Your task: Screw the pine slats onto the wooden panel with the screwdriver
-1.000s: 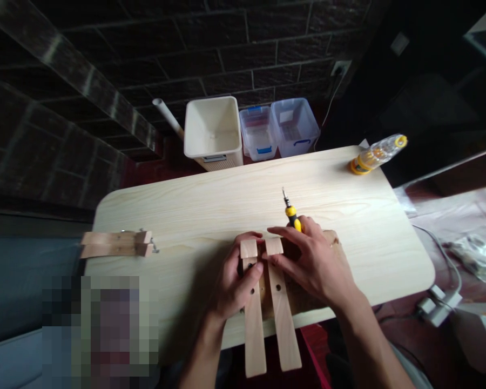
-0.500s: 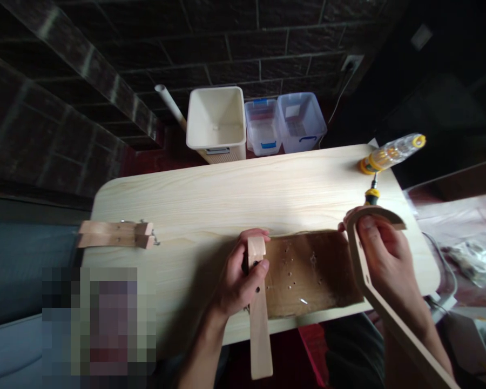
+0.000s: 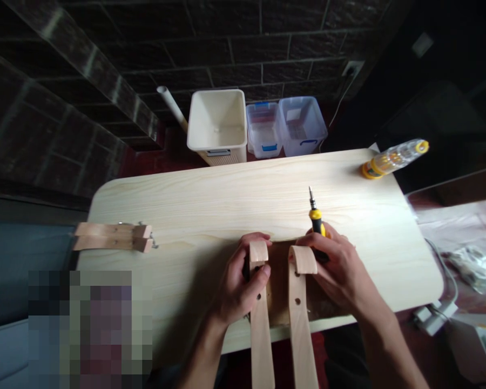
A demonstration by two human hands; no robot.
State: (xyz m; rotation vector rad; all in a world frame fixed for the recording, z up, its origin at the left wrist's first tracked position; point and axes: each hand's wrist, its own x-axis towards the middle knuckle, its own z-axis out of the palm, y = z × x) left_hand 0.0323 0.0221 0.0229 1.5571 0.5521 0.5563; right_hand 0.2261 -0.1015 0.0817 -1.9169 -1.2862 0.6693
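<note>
My left hand (image 3: 241,278) is closed round a curved wooden piece (image 3: 261,329) with a hooked top and dark holes, its thumb pressed on the front. Beside it, my right hand (image 3: 344,265) grips a matching wooden piece (image 3: 302,335) by the hook. That same hand also holds a screwdriver (image 3: 316,219) with a black and yellow handle, its bit pointing up and away from me. The two wooden pieces stand side by side, apart, their long ends reaching past the near table edge. Beneath them lies a brown cardboard sheet (image 3: 281,302), mostly covered.
On the left of the pale table (image 3: 194,205) lies a pair of wooden parts (image 3: 113,236) with metal bolts. A clear and yellow bit case (image 3: 395,159) rests at the far right. A cream bin (image 3: 216,121) and clear plastic boxes (image 3: 303,124) stand beyond the far edge.
My right hand has moved left with its wooden piece and screwdriver, bringing the piece alongside the left one and over the cardboard. My left hand has stayed nearly still.
</note>
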